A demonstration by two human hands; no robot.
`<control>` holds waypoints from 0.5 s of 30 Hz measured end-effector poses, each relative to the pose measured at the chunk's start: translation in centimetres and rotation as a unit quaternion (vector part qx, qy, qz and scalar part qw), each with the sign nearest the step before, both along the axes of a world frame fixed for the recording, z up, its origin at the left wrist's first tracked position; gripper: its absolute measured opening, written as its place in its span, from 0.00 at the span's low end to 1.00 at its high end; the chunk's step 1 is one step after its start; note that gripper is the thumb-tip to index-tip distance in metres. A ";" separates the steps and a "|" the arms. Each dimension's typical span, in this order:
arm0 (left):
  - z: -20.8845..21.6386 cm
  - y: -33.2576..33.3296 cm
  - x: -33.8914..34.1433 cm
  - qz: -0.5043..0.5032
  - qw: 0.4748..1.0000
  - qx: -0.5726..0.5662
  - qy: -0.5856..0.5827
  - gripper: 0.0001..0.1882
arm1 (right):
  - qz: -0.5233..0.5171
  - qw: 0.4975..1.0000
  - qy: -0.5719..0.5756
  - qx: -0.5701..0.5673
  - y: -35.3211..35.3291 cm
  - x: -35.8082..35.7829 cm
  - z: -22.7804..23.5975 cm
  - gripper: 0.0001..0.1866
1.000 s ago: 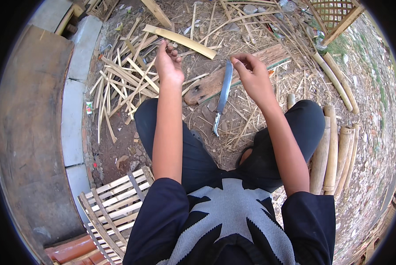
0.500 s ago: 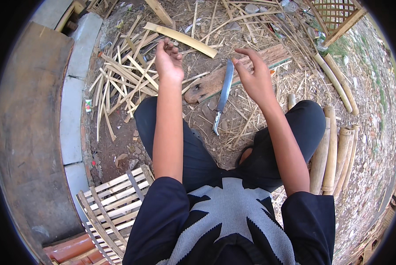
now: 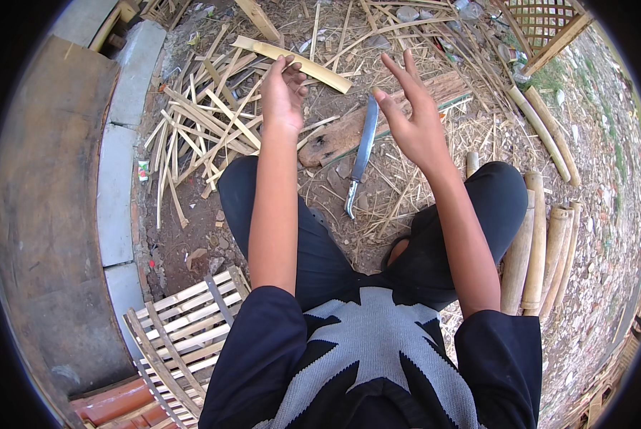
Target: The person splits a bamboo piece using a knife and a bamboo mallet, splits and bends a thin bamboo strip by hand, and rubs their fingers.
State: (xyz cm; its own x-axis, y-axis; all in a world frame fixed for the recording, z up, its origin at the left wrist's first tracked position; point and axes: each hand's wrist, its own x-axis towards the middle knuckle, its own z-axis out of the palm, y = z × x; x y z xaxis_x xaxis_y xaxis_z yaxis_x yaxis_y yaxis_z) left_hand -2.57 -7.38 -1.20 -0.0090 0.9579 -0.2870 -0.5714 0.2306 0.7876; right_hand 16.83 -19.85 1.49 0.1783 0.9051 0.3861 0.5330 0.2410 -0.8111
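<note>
My left hand (image 3: 285, 93) is raised with nothing in it, its fingers loosely curled and apart, over the near side of a split bamboo piece (image 3: 302, 64). My right hand (image 3: 413, 111) is lifted too, bare, with its fingers spread, in front of a weathered wood plank (image 3: 331, 139). Between the two hands, a long machete (image 3: 364, 146) leans with its blade across the plank and its handle toward me. Neither hand touches it. Thin bamboo strips (image 3: 192, 136) lie heaped left of my left hand.
Several bamboo poles (image 3: 535, 243) lie by my right knee, and two more (image 3: 542, 136) farther off. A slatted bamboo rack (image 3: 184, 329) is at my left hip, beside a concrete ledge (image 3: 116, 193) and a wooden board (image 3: 49, 214). A woven lattice (image 3: 542, 28) stands at far right.
My left hand has shifted slightly right and up. My right hand's fingers have lifted and straightened apart. The machete, plank and bamboo stay where they were.
</note>
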 end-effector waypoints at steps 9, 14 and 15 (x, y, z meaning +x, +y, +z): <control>1.6 -2.8 3.2 -0.184 0.941 0.143 0.248 0.26 | 0.020 0.998 0.060 -0.008 0.0 -0.3 -0.3 0.33; -0.4 -3.2 5.1 -0.254 0.921 0.197 0.221 0.31 | 0.064 0.996 0.058 -0.005 -0.3 -1.0 0.2 0.35; -0.7 -3.5 5.4 -0.275 0.918 0.209 0.196 0.32 | 0.081 0.991 0.098 -0.030 -0.3 -1.0 -0.3 0.34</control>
